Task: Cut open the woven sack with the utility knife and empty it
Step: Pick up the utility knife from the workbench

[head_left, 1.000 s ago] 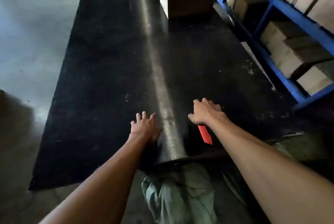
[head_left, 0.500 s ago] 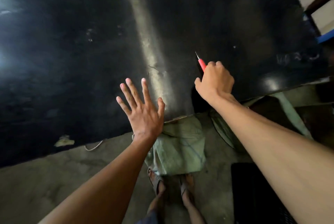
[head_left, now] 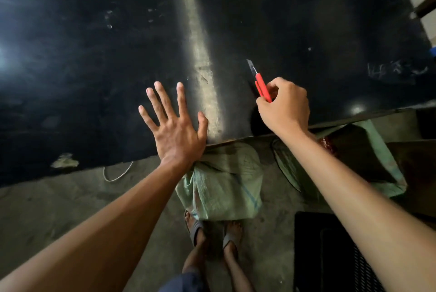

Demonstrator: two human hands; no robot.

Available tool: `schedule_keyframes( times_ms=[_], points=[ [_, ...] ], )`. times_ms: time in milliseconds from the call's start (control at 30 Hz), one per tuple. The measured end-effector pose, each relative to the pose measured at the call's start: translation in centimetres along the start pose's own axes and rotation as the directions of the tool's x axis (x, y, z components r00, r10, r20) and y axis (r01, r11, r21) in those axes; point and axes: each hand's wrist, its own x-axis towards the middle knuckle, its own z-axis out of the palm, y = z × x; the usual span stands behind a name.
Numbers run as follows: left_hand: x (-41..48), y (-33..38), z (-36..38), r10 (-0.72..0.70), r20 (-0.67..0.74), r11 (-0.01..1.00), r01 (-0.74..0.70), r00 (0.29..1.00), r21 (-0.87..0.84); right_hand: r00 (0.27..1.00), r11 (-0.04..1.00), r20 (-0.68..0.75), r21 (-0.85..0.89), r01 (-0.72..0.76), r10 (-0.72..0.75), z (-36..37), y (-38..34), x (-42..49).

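Sack (head_left: 221,188) is green woven, lying on the concrete floor just ahead of the person's feet, its far end tucked under the near edge of a big black sheet (head_left: 82,67). No clean cut line visible on the exposed part. Left hand (head_left: 175,131): fingers spread flat, palm down on the sheet edge, right beside where the sack goes under, gripping nothing. Centre: a pale ridge (head_left: 203,67) runs away under the sheet. Right hand (head_left: 286,109): fingers clamped on the red utility knife (head_left: 260,84), blade out, tip pointing away over the sheet. More green woven fabric (head_left: 382,150) lies further right, partly under the sheet. Judgement: the cutting step, either getting set or already working along the ridge, can't tell. Next: bring the blade onto the woven fabric, keep the left hand off the cut line.
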Motion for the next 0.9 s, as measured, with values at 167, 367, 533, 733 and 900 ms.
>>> schedule_keyframes(
  times_ms=[167,367,533,733,900],
  points=[
    [-0.2,0.2,0.0,-0.007,-0.030,1.000,0.007,1.000,-0.013,0.998,0.973,0.001,0.221,0.061,-0.063,0.4,0.9,-6.8],
    [-1.3,-0.7,0.0,0.027,-0.077,0.997,-0.033,0.997,-0.070,0.986,0.931,0.089,0.350,0.100,-0.140,1.3,4.4,-16.0],
    [-8.3,-2.3,2.5,0.126,-0.226,0.979,-0.158,0.966,-0.131,0.975,0.940,0.148,0.325,0.108,-0.163,5.8,9.3,-21.6],
    [-21.7,-6.4,12.1,0.135,0.012,0.954,-0.127,0.991,-0.273,0.939,0.994,0.332,0.084,0.069,-0.093,16.0,15.6,-25.7],
    [-26.3,-10.7,22.8,0.022,0.412,0.966,0.087,0.911,-0.243,0.880,0.995,0.468,-0.011,0.102,-0.085,25.4,19.2,-25.8]
  ],
)
